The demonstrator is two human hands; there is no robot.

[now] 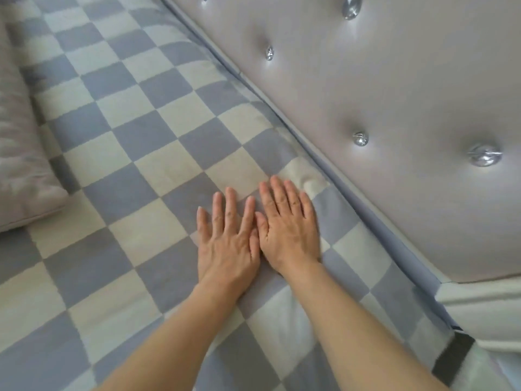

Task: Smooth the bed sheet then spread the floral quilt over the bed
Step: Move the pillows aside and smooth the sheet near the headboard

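A checked bed sheet [135,153] in blue-grey and cream squares covers the mattress across most of the view. My left hand [228,244] and my right hand [287,230] lie flat on it side by side, palms down, fingers straight and pointing toward the headboard. The thumbs touch. A small wrinkle in the sheet sits just beyond my right fingertips, close to the bed's edge. No floral quilt is in view.
A padded grey headboard [394,122] with shiny button studs runs diagonally along the right. A grey pillow [22,165] lies at the left edge. At the lower right a pale mattress corner [485,314] and a dark strap [454,359] show.
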